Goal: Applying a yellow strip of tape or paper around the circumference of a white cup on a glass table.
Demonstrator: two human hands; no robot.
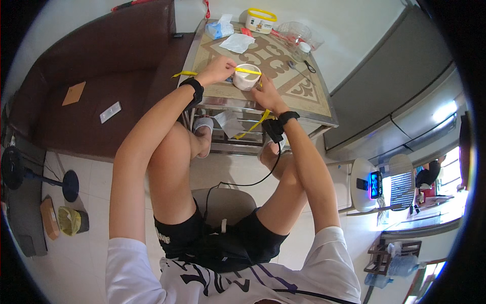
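Observation:
A yellow ribbon (248,71) runs across the open top of a small white cup (246,80) near the front edge of the tiled table. My left hand (220,70) pinches the ribbon at the cup's left rim, and one end of it trails out left past the wrist. At the cup's right side my right hand (267,93) holds the ribbon against the wall, the fingers partly hidden. Its other end hangs below the table edge under that hand. Black bands circle both wrists.
Behind the cup lie a white tissue (237,43), a tissue pack (219,29) and a yellow-rimmed tub (261,21). Right of them are a clear jar (301,52), black-handled scissors (310,67) and a thin metal tool (300,72). A brown sofa (95,125) adjoins the table's left side.

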